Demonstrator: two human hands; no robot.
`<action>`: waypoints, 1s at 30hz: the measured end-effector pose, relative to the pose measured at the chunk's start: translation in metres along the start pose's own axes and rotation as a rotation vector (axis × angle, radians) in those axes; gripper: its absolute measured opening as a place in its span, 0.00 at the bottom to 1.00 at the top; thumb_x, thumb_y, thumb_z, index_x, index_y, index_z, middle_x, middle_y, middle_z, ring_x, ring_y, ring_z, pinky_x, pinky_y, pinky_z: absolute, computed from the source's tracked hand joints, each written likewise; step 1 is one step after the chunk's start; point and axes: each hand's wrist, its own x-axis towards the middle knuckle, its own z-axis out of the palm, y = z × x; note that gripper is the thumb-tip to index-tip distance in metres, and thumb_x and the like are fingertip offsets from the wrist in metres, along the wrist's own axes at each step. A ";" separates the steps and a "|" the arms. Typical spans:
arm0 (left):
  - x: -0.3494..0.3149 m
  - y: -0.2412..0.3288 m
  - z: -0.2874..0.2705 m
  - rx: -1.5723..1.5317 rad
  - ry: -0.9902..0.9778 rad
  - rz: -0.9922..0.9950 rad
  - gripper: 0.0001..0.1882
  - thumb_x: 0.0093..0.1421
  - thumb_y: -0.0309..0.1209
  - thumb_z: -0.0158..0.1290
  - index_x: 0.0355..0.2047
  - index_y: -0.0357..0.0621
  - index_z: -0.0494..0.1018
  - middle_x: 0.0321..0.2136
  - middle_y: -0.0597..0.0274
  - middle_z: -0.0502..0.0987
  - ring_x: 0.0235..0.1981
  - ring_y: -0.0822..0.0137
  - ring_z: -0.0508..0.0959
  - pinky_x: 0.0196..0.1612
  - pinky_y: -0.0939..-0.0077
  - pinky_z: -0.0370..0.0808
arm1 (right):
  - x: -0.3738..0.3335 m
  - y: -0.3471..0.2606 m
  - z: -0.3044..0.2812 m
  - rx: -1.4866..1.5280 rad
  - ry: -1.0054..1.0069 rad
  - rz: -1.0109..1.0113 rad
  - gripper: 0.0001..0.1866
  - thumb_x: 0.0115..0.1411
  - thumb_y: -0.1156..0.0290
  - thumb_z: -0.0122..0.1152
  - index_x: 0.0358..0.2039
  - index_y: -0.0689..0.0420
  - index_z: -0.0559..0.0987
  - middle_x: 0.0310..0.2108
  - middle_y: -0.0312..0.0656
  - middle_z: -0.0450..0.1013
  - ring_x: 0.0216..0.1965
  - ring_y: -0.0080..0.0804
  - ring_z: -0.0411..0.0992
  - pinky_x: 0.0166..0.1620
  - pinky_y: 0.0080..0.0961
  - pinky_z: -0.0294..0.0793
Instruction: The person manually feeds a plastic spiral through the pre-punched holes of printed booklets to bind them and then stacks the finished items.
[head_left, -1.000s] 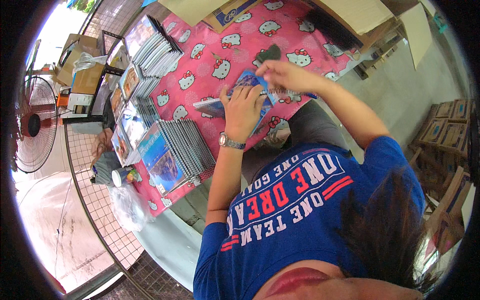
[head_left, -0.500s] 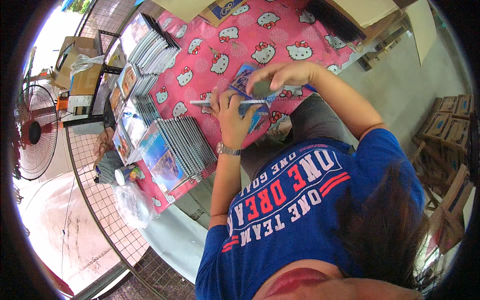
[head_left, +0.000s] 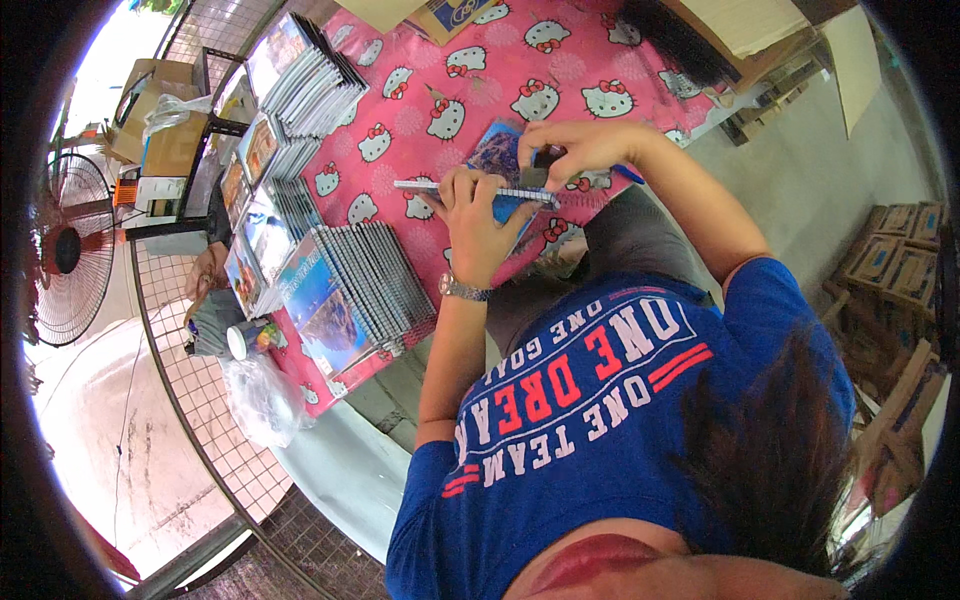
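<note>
My left hand (head_left: pixel 475 225) grips a spiral notebook (head_left: pixel 525 196), held edge-up so that its white bound edge faces me. Fingers lie over the far side and the thumb is on the near side. At the notebook's right end, my right hand (head_left: pixel 590 148) has its thumb and fingers bent around a small dark grey-green piece (head_left: pixel 536 176), whose kind I cannot make out. Beneath the hands, a notebook with a blue picture cover (head_left: pixel 497 148) lies on the pink patterned tablecloth (head_left: pixel 420 150).
Stacked spiral notebooks (head_left: pixel 370 285) line the table's left side. A heap of black binding coils (head_left: pixel 670 45) and an open carton (head_left: pixel 735 30) are at the far right. A fan (head_left: pixel 68 250) and wire mesh stand left; a plastic bag (head_left: pixel 262 400) hangs by the near corner.
My right hand's fingers have curled down and closed in on the notebook's right end. The notebook has tilted, its right end lower. The whole view has shifted slightly.
</note>
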 end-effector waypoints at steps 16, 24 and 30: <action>-0.007 -0.009 0.005 -0.076 -0.018 -0.089 0.32 0.38 0.48 0.70 0.39 0.47 0.70 0.42 0.59 0.71 0.53 0.53 0.66 0.62 0.33 0.43 | 0.018 -0.001 0.001 0.750 -0.201 -0.129 0.24 0.50 0.61 0.67 0.45 0.58 0.74 0.39 0.36 0.73 0.42 0.24 0.70 0.45 0.22 0.70; 0.009 -0.043 -0.016 -0.012 -0.057 -0.081 0.26 0.35 0.46 0.72 0.31 0.48 0.74 0.36 0.63 0.72 0.46 0.56 0.68 0.52 0.56 0.59 | 0.057 0.002 -0.001 0.199 -0.108 -0.125 0.24 0.52 0.61 0.65 0.46 0.60 0.74 0.40 0.35 0.73 0.43 0.23 0.71 0.48 0.22 0.70; 0.004 -0.038 -0.010 -0.018 -0.028 -0.116 0.27 0.36 0.47 0.71 0.33 0.49 0.74 0.37 0.62 0.72 0.45 0.55 0.68 0.51 0.54 0.59 | 0.050 -0.004 0.002 0.454 -0.104 -0.069 0.25 0.49 0.59 0.65 0.45 0.61 0.76 0.45 0.40 0.72 0.50 0.27 0.68 0.54 0.27 0.66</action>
